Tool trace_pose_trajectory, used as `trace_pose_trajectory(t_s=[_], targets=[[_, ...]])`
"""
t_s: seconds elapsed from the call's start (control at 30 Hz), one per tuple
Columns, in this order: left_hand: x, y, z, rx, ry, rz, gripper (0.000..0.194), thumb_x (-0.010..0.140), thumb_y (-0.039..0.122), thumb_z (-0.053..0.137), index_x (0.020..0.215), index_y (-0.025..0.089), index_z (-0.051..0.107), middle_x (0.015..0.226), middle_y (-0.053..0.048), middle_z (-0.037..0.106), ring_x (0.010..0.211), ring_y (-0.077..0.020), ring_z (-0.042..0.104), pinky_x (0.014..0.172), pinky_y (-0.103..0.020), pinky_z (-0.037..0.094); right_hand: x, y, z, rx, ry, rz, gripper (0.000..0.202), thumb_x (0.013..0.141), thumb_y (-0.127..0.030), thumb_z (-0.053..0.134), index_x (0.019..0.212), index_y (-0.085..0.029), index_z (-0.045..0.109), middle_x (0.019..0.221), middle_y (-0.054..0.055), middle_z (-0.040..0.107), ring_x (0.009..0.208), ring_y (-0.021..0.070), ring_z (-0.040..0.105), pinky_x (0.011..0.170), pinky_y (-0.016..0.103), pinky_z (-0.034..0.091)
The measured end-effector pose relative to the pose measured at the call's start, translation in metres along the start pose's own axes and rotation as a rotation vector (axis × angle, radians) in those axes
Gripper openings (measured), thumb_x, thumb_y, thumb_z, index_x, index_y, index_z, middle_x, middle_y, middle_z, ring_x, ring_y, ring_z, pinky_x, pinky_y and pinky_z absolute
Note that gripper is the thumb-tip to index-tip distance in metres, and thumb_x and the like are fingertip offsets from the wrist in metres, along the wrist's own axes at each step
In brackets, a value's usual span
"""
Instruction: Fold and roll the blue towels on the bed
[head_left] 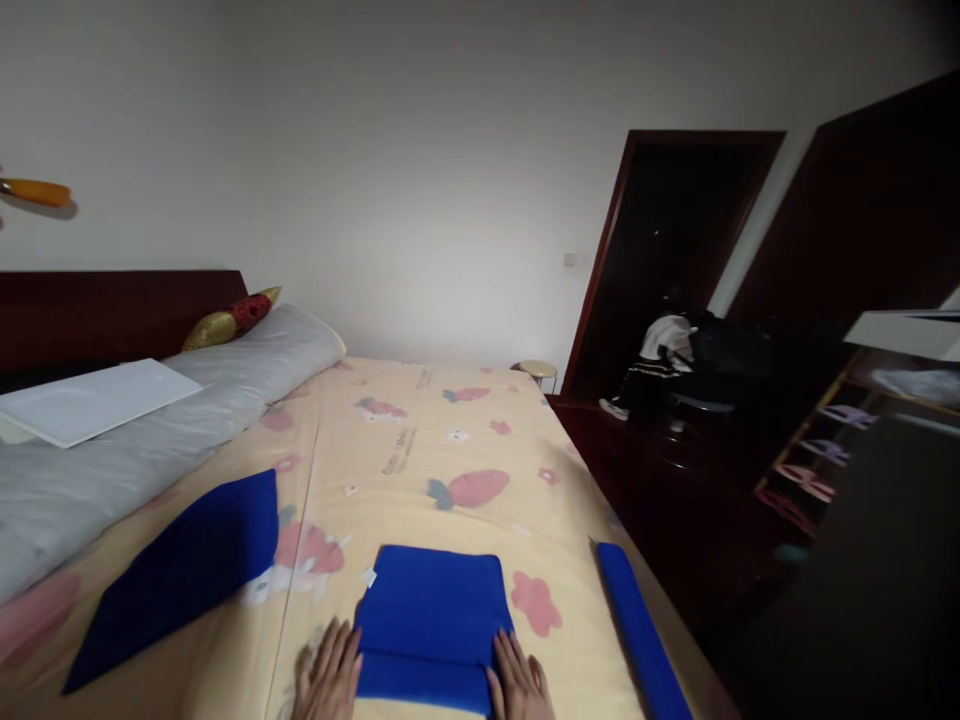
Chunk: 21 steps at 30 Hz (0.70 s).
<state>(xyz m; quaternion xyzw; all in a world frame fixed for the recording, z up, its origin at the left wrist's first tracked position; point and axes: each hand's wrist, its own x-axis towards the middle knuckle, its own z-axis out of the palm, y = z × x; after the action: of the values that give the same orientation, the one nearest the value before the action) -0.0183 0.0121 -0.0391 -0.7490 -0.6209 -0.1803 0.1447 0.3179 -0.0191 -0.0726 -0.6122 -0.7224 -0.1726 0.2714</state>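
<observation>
A folded blue fabric panel lies flat on the carrot-print bedsheet, squarely between the person's two hands. The left hand rests palm down along the panel's left edge, its fingers straight and close together, with the tips meeting the fabric near the corner where a crosswise line runs. The right hand mirrors it on the other side: its fingers are stretched out, lightly parted, and lie over the panel's right edge. Neither hand is clamped on anything. The crosswise line sits nearer the person than the far edge (whether it is a seam or a fold, I cannot tell), and a small white label sticks out at the far left.

Well to the left of the left hand lies a larger, darker blue piece, angled across the sheet. To the right of the right hand, apart from it, a narrow blue strip runs along the bed's edge.

Further up on the left, a flat white board lies on a long grey pillow, beside a red-and-gold cushion. A round stool stands past the bed's far end.
</observation>
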Motion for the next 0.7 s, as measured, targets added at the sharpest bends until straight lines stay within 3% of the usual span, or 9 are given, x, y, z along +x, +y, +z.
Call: trace_pose_trajectory(t_s=[0.07,0.2,0.27,0.37,0.5,0.6,0.7], targets=[[0.004,0.01,-0.006,0.014,0.03,-0.022,0.054,0.089,0.018,0.037,0.142,0.029,0.043,0.148,-0.005,0.047,0.138,-0.0282,0.04,0.112,-0.056,0.029,0.006,-0.004,-0.01,-0.009,-0.035,0.007,0.043,0.094,-0.039,0.04,0.131,-0.025,0.056,0.137,0.007,0.055,0.123,0.028,0.056,0.093,0.044,0.05],[0.026,0.071,-0.005,-0.13,-0.019,0.34,0.066,0.087,0.009,0.035,0.149,0.03,0.024,0.148,0.001,0.047,0.135,-0.0143,0.045,0.109,-0.032,0.036,0.041,-0.061,-0.017,0.178,-0.262,-0.008,0.046,0.096,-0.034,0.037,0.141,-0.027,0.045,0.147,0.003,0.043,0.135,0.0229,0.043,0.105,0.041,0.044],[0.038,0.083,-0.001,-0.18,-0.075,0.422,0.064,0.09,0.014,0.036,0.15,0.032,0.02,0.146,0.003,0.049,0.13,-0.0111,0.049,0.105,-0.027,0.039,0.056,-0.072,-0.017,0.254,-0.366,0.004,0.045,0.097,-0.038,0.036,0.142,-0.031,0.042,0.146,0.001,0.044,0.135,0.022,0.043,0.107,0.042,0.042],[0.048,0.06,-0.002,-0.146,-0.126,0.285,0.055,0.095,0.03,0.037,0.148,0.036,0.024,0.148,0.002,0.047,0.132,-0.0166,0.048,0.107,-0.036,0.038,0.058,-0.042,-0.024,0.2,-0.409,0.131,0.048,0.098,-0.046,0.032,0.142,-0.029,0.042,0.147,0.003,0.041,0.135,0.025,0.042,0.108,0.049,0.04],[0.036,0.017,-0.017,-0.027,-0.025,-0.047,0.055,0.095,0.029,0.032,0.149,0.028,0.023,0.152,-0.007,0.041,0.139,-0.0259,0.039,0.114,-0.054,0.025,0.034,0.017,-0.038,0.053,-0.257,0.224,0.053,0.096,-0.048,0.034,0.144,-0.025,0.038,0.148,0.008,0.04,0.134,0.0284,0.043,0.105,0.052,0.042],[0.01,0.014,-0.024,-0.048,0.011,0.054,0.06,0.093,0.027,0.036,0.151,0.028,0.02,0.153,-0.003,0.039,0.139,-0.0229,0.039,0.113,-0.045,0.03,0.006,0.023,-0.038,0.048,-0.13,0.059,0.051,0.095,-0.037,0.038,0.145,-0.029,0.037,0.148,0.006,0.043,0.131,0.0256,0.048,0.099,0.043,0.046],[-0.02,0.02,-0.017,-0.115,-0.014,0.291,0.066,0.085,0.018,0.042,0.147,0.038,0.03,0.143,0.005,0.054,0.125,-0.0176,0.055,0.101,-0.031,0.043,-0.024,0.002,-0.029,0.051,-0.094,-0.034,0.049,0.09,-0.02,0.037,0.134,-0.034,0.052,0.135,0.003,0.058,0.119,0.0222,0.059,0.093,0.038,0.046]])
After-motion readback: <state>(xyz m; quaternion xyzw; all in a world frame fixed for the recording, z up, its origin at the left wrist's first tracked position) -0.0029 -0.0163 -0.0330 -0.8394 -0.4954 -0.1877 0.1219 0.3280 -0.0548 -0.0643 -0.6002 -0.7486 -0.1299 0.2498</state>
